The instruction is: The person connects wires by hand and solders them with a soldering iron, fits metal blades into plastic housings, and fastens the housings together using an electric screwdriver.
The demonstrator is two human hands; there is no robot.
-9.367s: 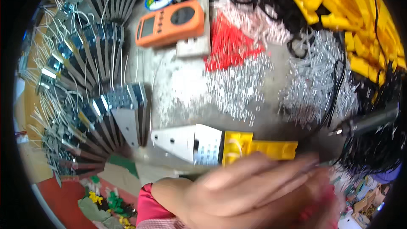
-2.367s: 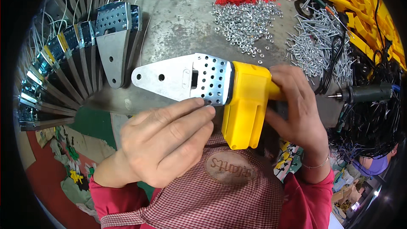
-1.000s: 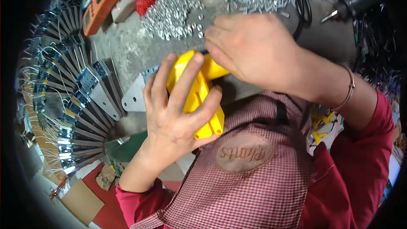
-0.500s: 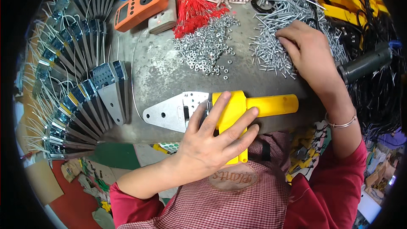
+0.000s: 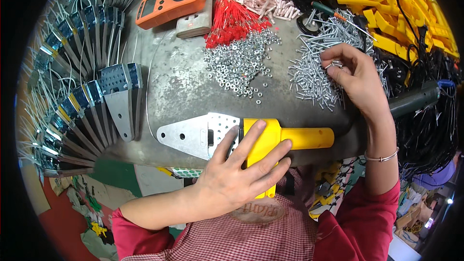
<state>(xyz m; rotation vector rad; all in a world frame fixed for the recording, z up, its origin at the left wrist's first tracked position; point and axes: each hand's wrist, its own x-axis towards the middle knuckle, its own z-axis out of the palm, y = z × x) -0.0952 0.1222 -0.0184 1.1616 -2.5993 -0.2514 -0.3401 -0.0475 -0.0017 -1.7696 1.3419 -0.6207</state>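
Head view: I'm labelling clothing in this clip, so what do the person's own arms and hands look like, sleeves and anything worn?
Both hands are bare, no gloves. The left hand comes out of a dark red sleeve pushed up near the elbow. The right hand has a thin silver bangle on the wrist, with a matching dark red sleeve below it. No rings or watch show.

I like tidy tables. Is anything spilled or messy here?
Yes. Loose nuts and screws lie in scattered heaps on the grey table, not in any box. The right hand picks among the screws; the left hand rests on the yellow tool.
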